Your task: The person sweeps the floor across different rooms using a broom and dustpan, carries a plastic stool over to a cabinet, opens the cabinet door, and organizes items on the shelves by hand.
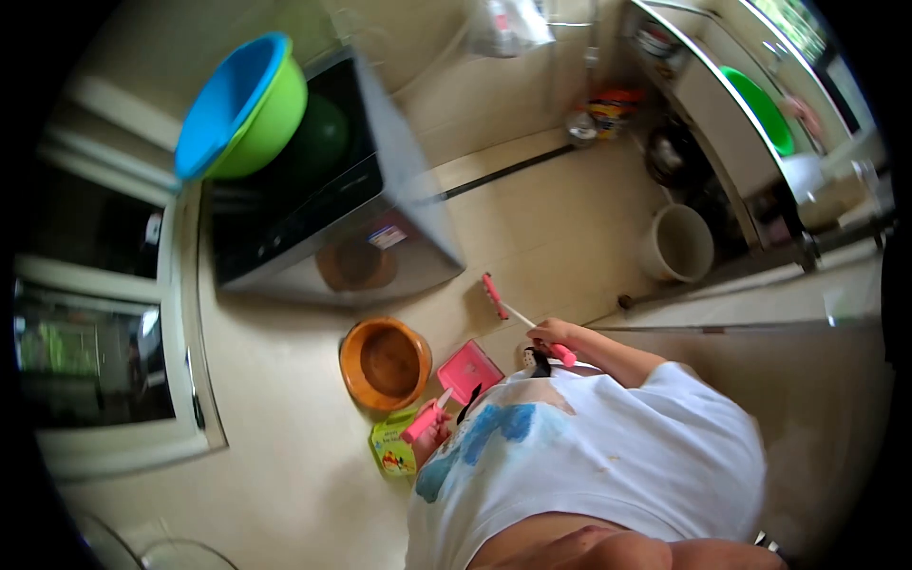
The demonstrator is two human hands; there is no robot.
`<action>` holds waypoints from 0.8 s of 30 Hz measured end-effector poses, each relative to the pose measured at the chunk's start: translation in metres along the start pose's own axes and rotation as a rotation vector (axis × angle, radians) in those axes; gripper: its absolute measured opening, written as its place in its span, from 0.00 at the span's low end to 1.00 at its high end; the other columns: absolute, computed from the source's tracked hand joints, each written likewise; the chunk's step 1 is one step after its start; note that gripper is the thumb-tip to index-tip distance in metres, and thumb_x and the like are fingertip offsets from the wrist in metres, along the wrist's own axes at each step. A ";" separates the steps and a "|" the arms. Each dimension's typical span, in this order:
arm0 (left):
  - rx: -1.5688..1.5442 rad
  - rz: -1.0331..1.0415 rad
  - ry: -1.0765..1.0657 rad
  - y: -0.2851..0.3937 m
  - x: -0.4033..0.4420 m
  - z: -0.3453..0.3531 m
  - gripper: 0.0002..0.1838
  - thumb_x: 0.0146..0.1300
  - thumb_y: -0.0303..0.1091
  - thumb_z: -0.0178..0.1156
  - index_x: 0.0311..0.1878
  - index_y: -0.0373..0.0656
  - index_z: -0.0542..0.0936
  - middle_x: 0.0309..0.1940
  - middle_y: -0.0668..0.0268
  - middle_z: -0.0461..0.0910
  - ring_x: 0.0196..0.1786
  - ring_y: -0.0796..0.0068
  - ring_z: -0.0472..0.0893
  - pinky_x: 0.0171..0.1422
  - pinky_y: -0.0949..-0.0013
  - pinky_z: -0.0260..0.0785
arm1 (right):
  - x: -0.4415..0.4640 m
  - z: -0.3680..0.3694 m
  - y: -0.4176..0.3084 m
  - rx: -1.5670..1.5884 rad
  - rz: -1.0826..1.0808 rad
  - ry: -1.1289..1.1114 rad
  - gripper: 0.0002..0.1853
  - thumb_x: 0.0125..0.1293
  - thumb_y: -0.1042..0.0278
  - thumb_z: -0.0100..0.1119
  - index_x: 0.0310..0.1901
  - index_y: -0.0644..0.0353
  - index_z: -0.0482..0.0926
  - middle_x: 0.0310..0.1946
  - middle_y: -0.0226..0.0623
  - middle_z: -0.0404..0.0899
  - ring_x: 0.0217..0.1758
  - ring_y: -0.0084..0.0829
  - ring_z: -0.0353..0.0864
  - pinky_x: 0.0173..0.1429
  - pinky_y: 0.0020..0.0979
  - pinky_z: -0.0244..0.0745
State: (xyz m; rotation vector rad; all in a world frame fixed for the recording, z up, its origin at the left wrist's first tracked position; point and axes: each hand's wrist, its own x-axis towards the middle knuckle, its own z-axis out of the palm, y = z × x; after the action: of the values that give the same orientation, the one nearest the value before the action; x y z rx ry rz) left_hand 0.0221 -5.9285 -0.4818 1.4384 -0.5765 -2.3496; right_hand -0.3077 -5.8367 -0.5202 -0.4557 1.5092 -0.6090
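Observation:
My left hand [432, 435] is closed around the pink handle of a dustpan [470, 369], whose pink pan is low in front of my feet. In my right hand [551, 334] is a broom [516, 314] with a pink grip, a white pole and a narrow pink head. The broom's head is over the tiled floor, ahead and to the right of the dustpan. Beside the dustpan on the left stands an orange-brown wooden tub [386, 364]. A green printed box [393, 444] lies close to my left hand.
A grey washing machine [418, 223] with a dark top stands ahead on the left, carrying a blue and green basin [256, 114]. On the right, a white bucket [680, 244] sits by a sink counter [727, 142]. A dark floor drain strip [508, 173] runs near the wall.

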 end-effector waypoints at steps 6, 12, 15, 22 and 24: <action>0.764 0.582 0.092 -0.017 0.005 0.017 0.13 0.51 0.32 0.54 0.41 0.42 0.71 0.24 0.66 0.73 0.19 0.81 0.69 0.22 0.81 0.60 | 0.005 -0.004 0.012 0.044 0.131 -0.043 0.14 0.53 0.62 0.49 0.19 0.64 0.72 0.13 0.34 0.70 0.13 0.24 0.68 0.16 0.26 0.65; 1.288 0.686 0.311 -0.007 -0.008 0.049 0.13 0.43 0.39 0.62 0.30 0.43 0.76 0.24 0.63 0.74 0.27 0.68 0.72 0.33 0.71 0.65 | -0.004 -0.009 -0.002 0.112 0.222 -0.125 0.13 0.52 0.63 0.48 0.20 0.65 0.71 0.11 0.35 0.67 0.12 0.26 0.67 0.16 0.25 0.63; 1.386 0.865 0.377 -0.011 -0.008 0.035 0.11 0.41 0.39 0.63 0.26 0.44 0.76 0.27 0.62 0.74 0.32 0.67 0.72 0.37 0.68 0.65 | -0.010 0.005 -0.021 0.064 0.173 -0.204 0.10 0.52 0.66 0.48 0.21 0.64 0.70 0.14 0.34 0.68 0.16 0.24 0.67 0.19 0.24 0.64; 0.969 0.938 0.254 -0.055 -0.015 -0.010 0.16 0.42 0.37 0.62 0.35 0.41 0.73 0.28 0.62 0.72 0.34 0.65 0.72 0.38 0.66 0.65 | -0.028 0.055 -0.052 0.064 -0.024 -0.366 0.09 0.54 0.67 0.47 0.21 0.62 0.68 0.15 0.31 0.66 0.13 0.21 0.67 0.17 0.20 0.64; 0.940 0.977 0.227 -0.067 -0.028 -0.022 0.17 0.43 0.36 0.62 0.37 0.41 0.72 0.27 0.62 0.72 0.34 0.65 0.73 0.38 0.67 0.65 | -0.043 0.074 -0.064 0.074 0.050 -0.361 0.08 0.53 0.68 0.47 0.22 0.62 0.68 0.14 0.30 0.66 0.13 0.21 0.66 0.16 0.19 0.63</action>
State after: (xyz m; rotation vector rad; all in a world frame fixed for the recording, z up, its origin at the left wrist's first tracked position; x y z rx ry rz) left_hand 0.0501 -5.8616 -0.5031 1.2096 -1.9222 -1.1216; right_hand -0.2377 -5.8659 -0.4445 -0.4433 1.1478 -0.5099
